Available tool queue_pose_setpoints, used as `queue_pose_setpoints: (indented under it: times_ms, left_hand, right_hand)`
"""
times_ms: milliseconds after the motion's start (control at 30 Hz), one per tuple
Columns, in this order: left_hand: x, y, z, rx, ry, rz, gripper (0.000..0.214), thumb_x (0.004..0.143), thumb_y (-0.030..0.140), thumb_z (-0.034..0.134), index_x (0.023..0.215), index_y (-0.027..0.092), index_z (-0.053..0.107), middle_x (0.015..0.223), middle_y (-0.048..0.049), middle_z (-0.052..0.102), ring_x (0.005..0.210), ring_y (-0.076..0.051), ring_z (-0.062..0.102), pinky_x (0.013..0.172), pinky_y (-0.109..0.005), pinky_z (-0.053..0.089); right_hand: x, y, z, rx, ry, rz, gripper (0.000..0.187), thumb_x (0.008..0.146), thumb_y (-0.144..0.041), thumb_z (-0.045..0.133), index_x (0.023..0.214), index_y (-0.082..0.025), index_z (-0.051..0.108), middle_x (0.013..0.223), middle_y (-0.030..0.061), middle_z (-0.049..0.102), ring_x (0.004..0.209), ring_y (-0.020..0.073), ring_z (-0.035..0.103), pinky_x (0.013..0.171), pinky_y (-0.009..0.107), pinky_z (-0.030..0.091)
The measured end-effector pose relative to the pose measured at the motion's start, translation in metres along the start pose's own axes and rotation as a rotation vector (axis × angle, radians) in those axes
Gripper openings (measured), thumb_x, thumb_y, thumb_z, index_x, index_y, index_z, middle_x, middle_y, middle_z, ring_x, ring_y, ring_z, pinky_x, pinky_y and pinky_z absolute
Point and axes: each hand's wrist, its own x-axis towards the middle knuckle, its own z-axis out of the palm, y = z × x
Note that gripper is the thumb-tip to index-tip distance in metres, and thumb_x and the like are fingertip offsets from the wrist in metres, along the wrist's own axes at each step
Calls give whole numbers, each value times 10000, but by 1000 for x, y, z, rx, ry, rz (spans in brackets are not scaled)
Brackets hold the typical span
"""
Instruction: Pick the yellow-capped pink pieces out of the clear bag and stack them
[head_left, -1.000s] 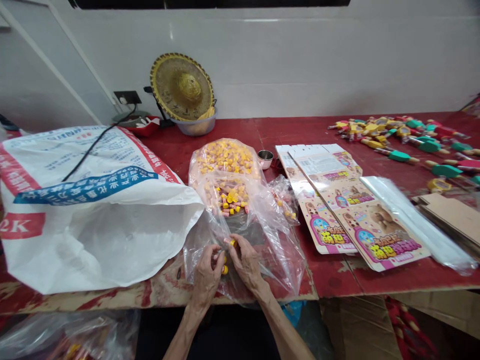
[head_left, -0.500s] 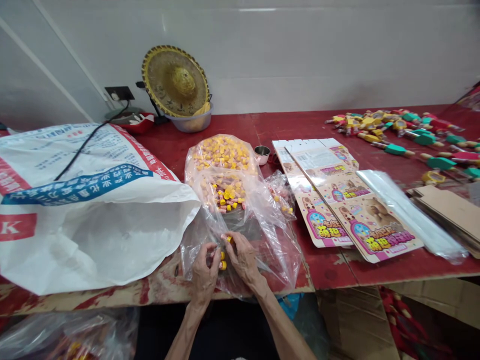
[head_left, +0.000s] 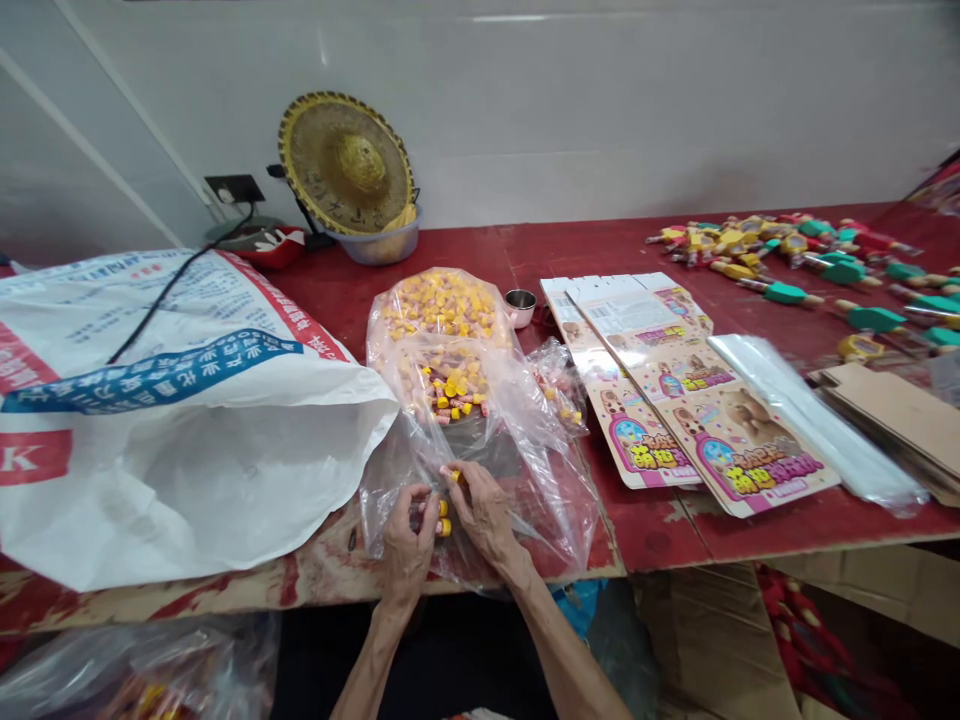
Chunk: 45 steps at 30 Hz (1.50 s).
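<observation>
The left hand (head_left: 407,540) curls round yellow-capped tubes (head_left: 444,527); the right hand (head_left: 486,512), at its two o'clock, pinches another tube (head_left: 454,475). Both are over the bag (head_left: 559,500), its heap (head_left: 446,310) at twelve o'clock.

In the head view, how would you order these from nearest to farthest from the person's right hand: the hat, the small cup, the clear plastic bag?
Starting from the right hand:
1. Clear plastic bag: nearest, spread around the hand.
2. Small cup: beyond the hand, slightly right.
3. Hat: farthest, tilted up at the back, left.
</observation>
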Motion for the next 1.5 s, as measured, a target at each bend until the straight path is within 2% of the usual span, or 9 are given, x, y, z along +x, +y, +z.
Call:
queue_pose_setpoints:
  times_ms: [767,933,1233,1500]
  left_hand:
    - [1,0,-1,21,10,-16,434,889,634,603,942,208,669,882,-65,734,733,-204,720,625,-322,636]
    - [1,1,-3,53,17,16,416,896,618,599,935,211,673,890,-65,737,764,-210,727,677,-335,636]
    - [1,10,-1,15,29,6,405,886,610,606,912,210,666,841,-53,728,692,-188,714,575,-288,619]
    - [1,6,-2,50,20,1,398,887,604,619,929,210,656,869,-52,728,726,-190,726,630,-304,635]
  right_hand:
    - [-1,3,3,-18,-13,-21,221,1053,-190,471,1177,-222,652,1067,76,725,970,234,670,864,351,542]
    - [-1,3,3,-22,-20,-18,232,1057,-197,462,1187,-228,651,1069,73,720,973,234,663,878,356,541]
    - [-1,0,0,-33,-38,-14,231,1063,-208,453,1181,-221,652,1078,79,719,980,239,659,895,367,539]
    - [0,-3,-2,-20,-72,8,235,1052,-181,469,1201,-223,646,1107,73,721,1023,234,657,936,366,524]
